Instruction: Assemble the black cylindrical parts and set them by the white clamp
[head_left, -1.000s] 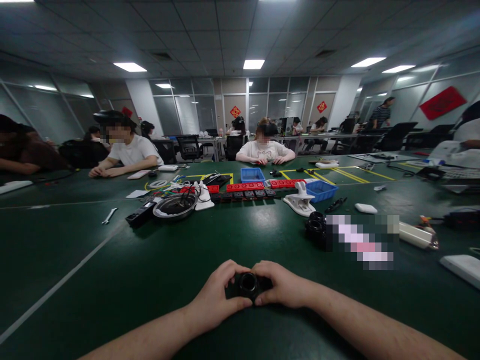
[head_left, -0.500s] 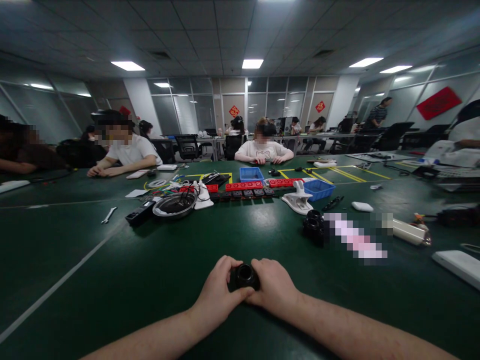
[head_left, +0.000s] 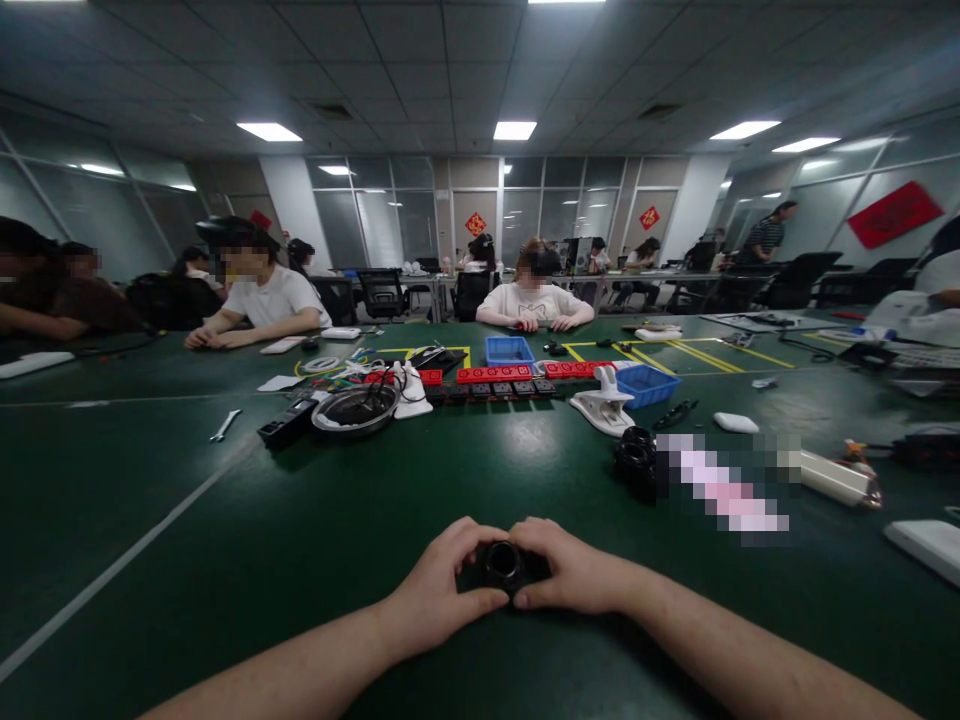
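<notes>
A small black ring-shaped part (head_left: 503, 566) with a round opening facing up is at the table's near middle. My left hand (head_left: 442, 585) curls around its left side, fingers at the far edge and thumb at the near edge. From the right, my right hand (head_left: 574, 572) closes on it with the fingertips and thumb. A dark gap shows between the part and my right palm. The part's lower body is hidden. Beyond my hands to the right lies a cluster of black round parts (head_left: 636, 460).
Across the green table (head_left: 315, 530) stand a metal bowl (head_left: 356, 412), red strips (head_left: 495, 374), a white clamp stand (head_left: 604, 402) and blue baskets (head_left: 646, 384). A wrench (head_left: 225, 425) lies left, a cream cylinder (head_left: 832, 477) right. People sit across the table.
My right hand has opened out slightly, its palm drawing back to the right while its fingertips stay near the part. The view has shifted a little, moving the surroundings rightward in it.
</notes>
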